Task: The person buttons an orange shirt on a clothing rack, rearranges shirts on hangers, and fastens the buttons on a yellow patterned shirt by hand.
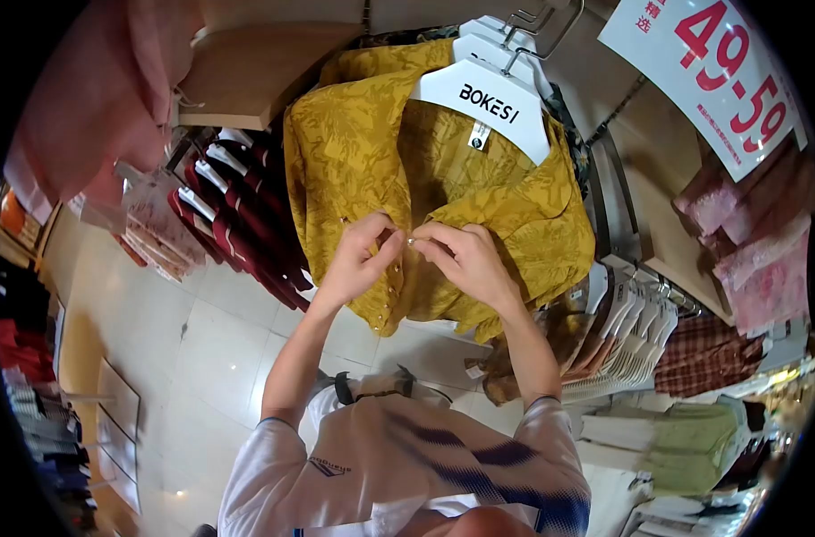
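Observation:
A mustard-yellow patterned blouse [345, 152] hangs in front of me on a white hanger [479, 97] lettered BOKESI. Its front is undone, with the two edges apart at the top. My left hand [364, 255] is closed in a pinch at the front edge on the left, where small shiny buttons [391, 291] run down. Opposite it, my right hand [461, 255] pinches the other front edge, and a small shiny button [411, 242] shows at its fingertips. The fingertips of both hands are close together. The fabric between the fingers is mostly hidden.
More white hangers hang behind on a metal hook [550, 40]. Dark red garments [246, 215] hang to the left, and striped and brown clothes [595, 345] to the right. A price sign [712, 80] stands upper right beside a wooden shelf [662, 215]. Below lies a tiled floor [219, 349].

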`<state>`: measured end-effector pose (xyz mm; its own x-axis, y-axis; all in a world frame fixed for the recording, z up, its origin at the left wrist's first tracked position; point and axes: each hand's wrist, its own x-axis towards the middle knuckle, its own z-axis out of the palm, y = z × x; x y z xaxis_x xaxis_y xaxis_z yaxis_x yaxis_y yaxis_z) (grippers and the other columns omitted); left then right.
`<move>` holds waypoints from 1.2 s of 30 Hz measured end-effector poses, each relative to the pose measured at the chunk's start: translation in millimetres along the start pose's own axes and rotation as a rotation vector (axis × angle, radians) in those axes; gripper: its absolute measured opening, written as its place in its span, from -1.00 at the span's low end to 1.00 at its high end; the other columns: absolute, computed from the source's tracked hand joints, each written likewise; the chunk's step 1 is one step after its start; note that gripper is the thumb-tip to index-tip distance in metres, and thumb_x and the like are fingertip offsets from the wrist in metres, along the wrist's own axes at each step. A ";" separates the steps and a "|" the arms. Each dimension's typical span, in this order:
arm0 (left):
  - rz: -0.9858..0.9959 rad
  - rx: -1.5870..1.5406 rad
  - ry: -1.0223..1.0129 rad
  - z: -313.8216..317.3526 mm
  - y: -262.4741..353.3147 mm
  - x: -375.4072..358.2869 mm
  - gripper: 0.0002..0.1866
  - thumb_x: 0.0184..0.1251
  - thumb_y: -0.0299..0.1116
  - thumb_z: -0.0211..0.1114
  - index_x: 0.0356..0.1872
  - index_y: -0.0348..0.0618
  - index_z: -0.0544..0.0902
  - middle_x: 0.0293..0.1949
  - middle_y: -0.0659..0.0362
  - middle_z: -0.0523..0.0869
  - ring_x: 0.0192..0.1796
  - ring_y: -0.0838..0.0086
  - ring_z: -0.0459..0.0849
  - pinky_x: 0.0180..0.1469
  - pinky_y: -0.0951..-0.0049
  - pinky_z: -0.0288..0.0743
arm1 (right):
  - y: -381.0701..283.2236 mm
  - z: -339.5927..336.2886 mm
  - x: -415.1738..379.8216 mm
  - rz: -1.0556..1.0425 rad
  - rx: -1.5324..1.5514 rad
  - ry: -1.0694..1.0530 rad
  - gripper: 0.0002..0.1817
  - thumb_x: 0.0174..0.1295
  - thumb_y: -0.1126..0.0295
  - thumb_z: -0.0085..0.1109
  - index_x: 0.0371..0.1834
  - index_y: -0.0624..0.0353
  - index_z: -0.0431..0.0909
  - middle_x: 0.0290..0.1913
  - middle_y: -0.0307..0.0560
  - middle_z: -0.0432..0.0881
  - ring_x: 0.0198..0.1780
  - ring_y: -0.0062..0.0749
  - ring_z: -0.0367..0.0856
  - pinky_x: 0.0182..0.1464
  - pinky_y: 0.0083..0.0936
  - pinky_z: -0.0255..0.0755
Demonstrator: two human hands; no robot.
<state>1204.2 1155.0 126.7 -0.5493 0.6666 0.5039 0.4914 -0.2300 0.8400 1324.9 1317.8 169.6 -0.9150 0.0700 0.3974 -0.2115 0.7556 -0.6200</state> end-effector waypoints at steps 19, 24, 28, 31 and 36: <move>0.538 0.374 -0.303 -38.1 -2.5 22.6 -0.60 0.23 -0.47 0.39 0.10 -0.20 0.57 -0.37 0.07 0.46 -0.33 0.17 0.51 -0.31 0.23 0.40 | -40.2 20.3 -4.8 0.319 0.052 0.154 -0.88 0.36 0.41 0.19 -0.21 0.23 0.64 -0.49 -0.20 0.64 -0.46 -0.64 0.53 -0.44 -0.60 0.42; 0.693 0.550 -0.314 -42.1 8.3 29.5 -0.64 0.14 -0.42 0.36 -0.01 -0.23 0.60 -0.40 0.11 0.52 -0.33 0.21 0.58 -0.24 0.24 0.49 | -43.9 18.0 -6.9 0.314 -0.008 0.162 -0.85 0.35 0.38 0.22 -0.18 0.25 0.64 -0.50 -0.07 0.63 -0.55 -0.49 0.49 -0.47 -0.53 0.38; 0.725 0.608 -0.333 -44.2 16.7 31.2 -0.70 0.10 -0.41 0.37 -0.13 -0.27 0.62 -0.44 0.11 0.53 -0.34 0.23 0.61 -0.22 0.23 0.48 | -43.0 16.4 -7.1 0.257 -0.062 0.144 -0.88 0.33 0.42 0.23 -0.23 0.27 0.65 -0.53 -0.13 0.59 -0.56 -0.58 0.44 -0.50 -0.59 0.34; 0.685 0.577 -0.344 -43.6 21.7 28.8 -0.76 0.09 -0.43 0.36 -0.20 -0.26 0.62 -0.48 0.09 0.52 -0.37 0.18 0.60 -0.24 0.21 0.47 | -45.3 14.3 -5.8 0.174 -0.051 0.150 -0.89 0.31 0.41 0.24 -0.27 0.24 0.63 -0.59 -0.07 0.53 -0.62 -0.46 0.43 -0.53 -0.53 0.30; 0.570 0.574 -0.337 -40.8 20.1 25.2 -0.84 0.05 -0.45 0.36 -0.36 -0.21 0.56 -0.57 0.03 0.50 -0.43 0.07 0.57 -0.32 0.14 0.44 | -40.2 13.2 -6.7 0.065 0.035 0.135 -0.91 0.28 0.43 0.26 -0.28 0.22 0.63 -0.63 -0.09 0.49 -0.65 -0.51 0.41 -0.56 -0.55 0.25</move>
<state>1172.6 1138.3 164.5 0.0681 0.7537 0.6537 0.9443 -0.2601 0.2016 1335.0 1278.3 182.8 -0.8732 0.2065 0.4415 -0.1675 0.7237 -0.6695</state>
